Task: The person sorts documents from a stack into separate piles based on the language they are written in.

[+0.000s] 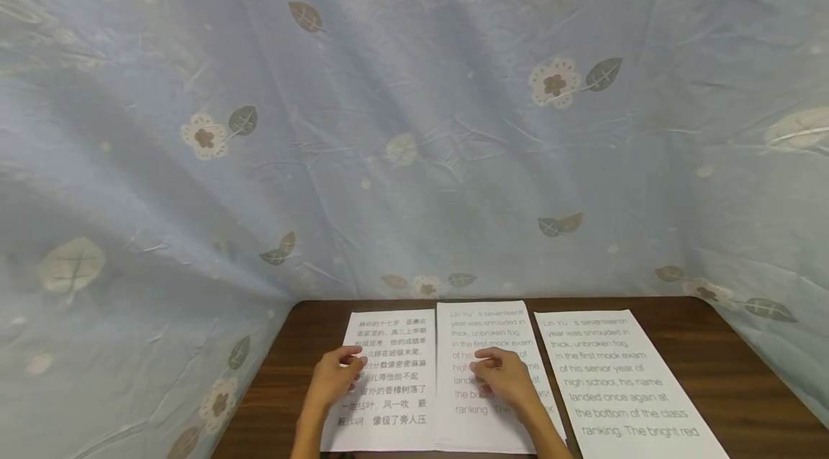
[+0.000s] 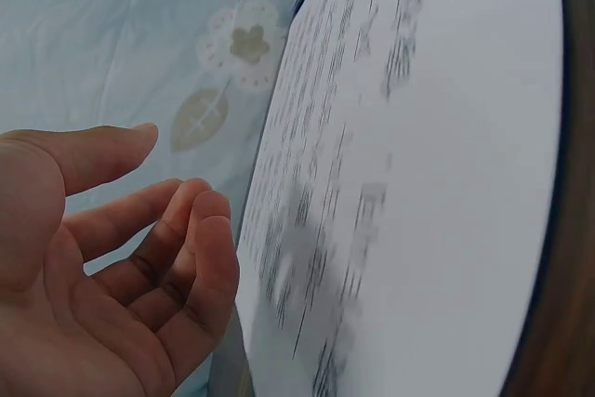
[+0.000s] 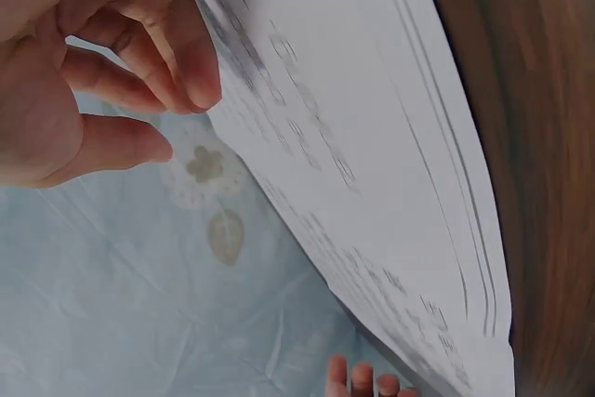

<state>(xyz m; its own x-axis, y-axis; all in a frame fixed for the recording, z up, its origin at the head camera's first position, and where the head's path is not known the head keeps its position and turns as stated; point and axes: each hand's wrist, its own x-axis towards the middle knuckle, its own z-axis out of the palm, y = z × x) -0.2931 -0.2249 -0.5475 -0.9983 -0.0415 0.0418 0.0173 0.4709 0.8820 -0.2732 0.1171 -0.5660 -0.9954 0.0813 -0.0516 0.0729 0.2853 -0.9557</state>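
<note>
Left hand [image 1: 337, 376], right hand [image 1: 507, 376]: empty, fingers loosely curved

Thumbs stand apart from fingertips. Left hand is above the Chinese sheet [image 1: 396, 391], right above the middle English sheet [image 1: 456, 394]; both sheets adjoin on our counter [image 1: 719, 351]. Right-hand English sheet [image 1: 624, 383] lies just beside. Patterned cloth [image 1: 421, 106] behind. We judge the paper light, limp, easily creased; we'd pinch near corners gently.

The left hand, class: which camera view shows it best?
The left wrist view: the left hand appears close up there, its thumb and fingers plain to see. The head view shows it smaller, partly covering the leftmost sheet; the right wrist view catches only some fingertips at the bottom edge.
</note>
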